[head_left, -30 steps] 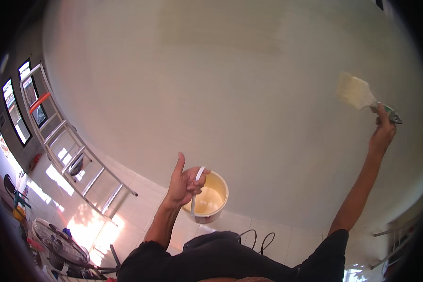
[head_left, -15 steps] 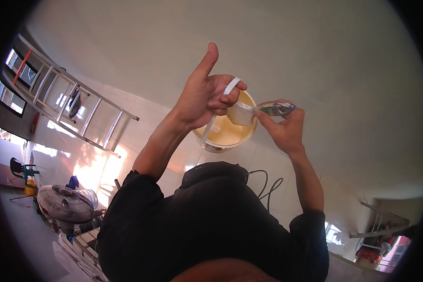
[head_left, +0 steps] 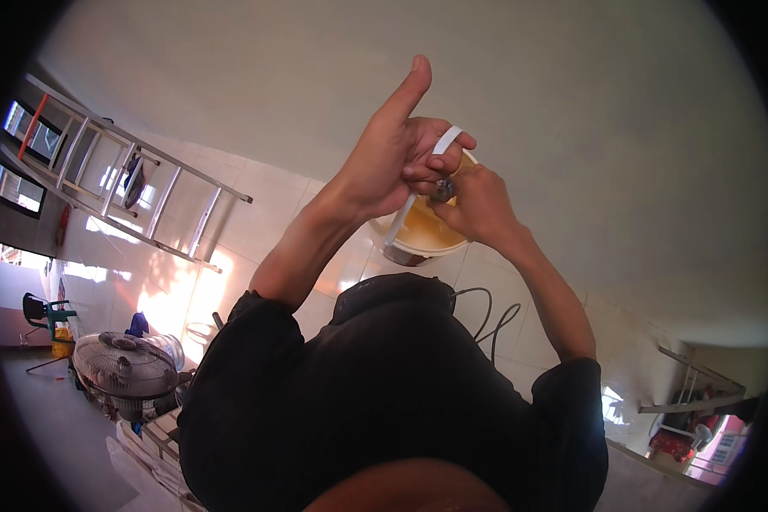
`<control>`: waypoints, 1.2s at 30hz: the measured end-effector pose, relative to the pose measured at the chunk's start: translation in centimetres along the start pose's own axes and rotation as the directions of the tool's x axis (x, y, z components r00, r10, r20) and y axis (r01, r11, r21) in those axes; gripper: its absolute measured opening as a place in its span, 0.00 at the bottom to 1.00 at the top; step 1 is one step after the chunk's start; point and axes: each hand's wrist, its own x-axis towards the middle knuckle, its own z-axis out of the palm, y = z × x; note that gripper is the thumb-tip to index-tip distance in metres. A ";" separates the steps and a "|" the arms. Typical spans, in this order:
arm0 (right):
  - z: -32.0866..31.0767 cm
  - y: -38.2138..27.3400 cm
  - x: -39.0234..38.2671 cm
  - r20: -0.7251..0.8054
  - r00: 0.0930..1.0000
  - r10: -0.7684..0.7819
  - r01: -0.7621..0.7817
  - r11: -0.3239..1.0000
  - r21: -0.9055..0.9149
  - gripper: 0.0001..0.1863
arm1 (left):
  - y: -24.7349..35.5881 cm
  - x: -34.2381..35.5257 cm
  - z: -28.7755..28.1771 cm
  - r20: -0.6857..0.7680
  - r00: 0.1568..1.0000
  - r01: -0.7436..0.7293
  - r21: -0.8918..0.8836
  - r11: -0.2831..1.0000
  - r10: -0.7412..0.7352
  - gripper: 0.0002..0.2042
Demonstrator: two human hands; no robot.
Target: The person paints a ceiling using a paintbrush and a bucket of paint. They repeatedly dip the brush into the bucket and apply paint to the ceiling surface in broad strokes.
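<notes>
Black cloth of the person's shirt [head_left: 384, 401] fills the low part of the view, below the small bucket [head_left: 422, 239]. Above the shirt, the left hand [head_left: 397, 158] carries this bucket of yellow paint by its white handle [head_left: 446, 139]; its fingers are closed around the handle and the thumb points up. Just right of the bucket, the right hand [head_left: 478, 205] grips a dark brush handle [head_left: 442, 189] at the rim. Left of the bucket, farther away, stands a metal ladder [head_left: 136, 188], and below the ladder a fan [head_left: 124, 367].
</notes>
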 end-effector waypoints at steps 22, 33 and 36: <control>0.0 0.4 0.0 0.069 0.994 0.080 -0.077 0.996 -0.048 0.09 | -0.7 0.3 -0.2 0.001 1.000 0.009 0.016 1.000 -0.009 0.53; -2.0 0.8 -1.5 -0.296 0.946 -0.133 0.109 0.989 -0.097 0.09 | -0.6 0.2 -0.2 0.021 0.998 0.054 -0.022 0.998 -0.054 0.52; -2.5 0.8 -1.2 -0.376 0.883 -0.282 0.235 0.958 -0.167 0.12 | -0.4 -0.1 -0.3 0.035 0.996 0.087 -0.025 0.996 -0.086 0.52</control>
